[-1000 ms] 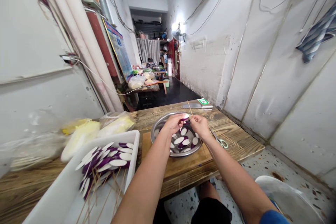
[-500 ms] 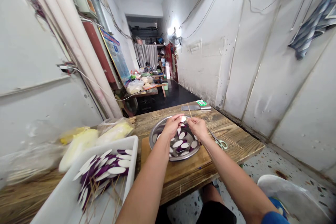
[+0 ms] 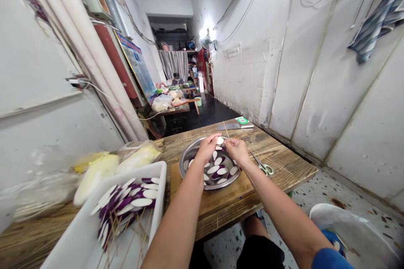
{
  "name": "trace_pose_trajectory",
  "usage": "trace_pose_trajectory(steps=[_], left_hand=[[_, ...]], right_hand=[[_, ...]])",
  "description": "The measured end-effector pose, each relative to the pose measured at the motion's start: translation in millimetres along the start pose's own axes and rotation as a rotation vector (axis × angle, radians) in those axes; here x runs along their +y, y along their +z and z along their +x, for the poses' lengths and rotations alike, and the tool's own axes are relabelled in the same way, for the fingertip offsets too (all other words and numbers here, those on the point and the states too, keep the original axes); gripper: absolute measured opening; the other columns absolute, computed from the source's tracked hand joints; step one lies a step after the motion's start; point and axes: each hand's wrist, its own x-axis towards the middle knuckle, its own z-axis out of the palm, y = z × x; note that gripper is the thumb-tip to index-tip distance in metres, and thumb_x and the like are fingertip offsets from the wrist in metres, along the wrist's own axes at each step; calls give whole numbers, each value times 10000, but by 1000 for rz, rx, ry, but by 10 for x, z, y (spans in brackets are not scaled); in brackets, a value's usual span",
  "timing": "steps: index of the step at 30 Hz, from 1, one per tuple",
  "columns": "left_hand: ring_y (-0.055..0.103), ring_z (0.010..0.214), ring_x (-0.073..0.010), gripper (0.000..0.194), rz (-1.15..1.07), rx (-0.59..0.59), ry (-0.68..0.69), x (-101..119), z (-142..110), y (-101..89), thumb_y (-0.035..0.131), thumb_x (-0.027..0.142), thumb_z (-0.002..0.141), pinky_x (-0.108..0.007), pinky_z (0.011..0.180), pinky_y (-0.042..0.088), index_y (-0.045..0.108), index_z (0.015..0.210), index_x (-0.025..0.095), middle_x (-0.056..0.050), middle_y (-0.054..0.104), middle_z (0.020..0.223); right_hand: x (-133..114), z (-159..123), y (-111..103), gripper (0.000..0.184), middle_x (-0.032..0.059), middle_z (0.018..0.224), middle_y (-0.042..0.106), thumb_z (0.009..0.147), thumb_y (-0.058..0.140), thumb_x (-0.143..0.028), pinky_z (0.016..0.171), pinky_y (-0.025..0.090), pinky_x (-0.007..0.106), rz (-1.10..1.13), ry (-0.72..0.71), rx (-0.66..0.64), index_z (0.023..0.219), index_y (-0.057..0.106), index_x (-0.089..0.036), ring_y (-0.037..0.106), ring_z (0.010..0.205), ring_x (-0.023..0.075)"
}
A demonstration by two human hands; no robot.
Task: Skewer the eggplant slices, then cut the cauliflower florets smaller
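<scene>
Over the metal bowl point(image 3: 182, 160), my left hand point(image 3: 207, 149) pinches a white-faced eggplant slice point(image 3: 220, 140) between thumb and fingers. My right hand point(image 3: 237, 151), just to its right, is closed on a thin bamboo skewer point(image 3: 225, 127) that points up and slightly left. Whether the skewer's tip touches the slice cannot be made out. More purple-skinned eggplant slices point(image 3: 213, 169) lie in the bowl below both hands. At the left, a white plastic tub point(image 3: 163, 176) holds a pile of skewered eggplant slices point(image 3: 132, 204), their sticks toward me.
The bowl rests on a wooden board point(image 3: 186, 201) on the wooden table. Scissors point(image 3: 267, 169) and loose skewers point(image 3: 277, 164) lie to the right, a cleaver point(image 3: 229, 126) behind. Plastic bags point(image 3: 139, 157) sit at the left, and a white bucket point(image 3: 347, 222) stands on the floor.
The view has shifted slightly. Both hands keep their holds on the eggplant slice and the skewer, with barely any movement over the bowl.
</scene>
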Motion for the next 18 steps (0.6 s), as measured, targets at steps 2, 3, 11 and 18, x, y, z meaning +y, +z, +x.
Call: trace_pose_trajectory(steps=[2,3,11,18], left_hand=[[507,609,-122,302,10,25,13,4,-3,-1,574,304,796,-222,581,391,694,1035,165,-26,625,710],[529,643,-132,287,9,36,13,7,-6,1,575,295,795,-224,605,404,699,1023,172,-31,635,728],[569,724,-158,221,-29,23,-37,36,-23,16,589,246,772,-233,655,429,717,938,175,-46,660,785],[500,588,-116,231,-52,-12,-82,78,-45,16,569,250,763,-212,550,380,714,915,153,-37,629,710]], right_hand=[[14,8,0,271,-89,402,332,673,570,-427,382,187,193,29,10,-12,610,555,-164,256,387,51],[20,11,-1,272,-90,402,331,672,575,-428,381,183,194,39,13,-17,619,561,-162,251,385,50],[14,-14,-20,285,-74,424,368,698,549,-416,398,181,197,-68,-19,-31,555,522,-171,249,399,49],[23,-13,-11,262,-74,413,377,690,526,-370,390,180,194,-101,-40,-54,514,463,-185,266,379,45]])
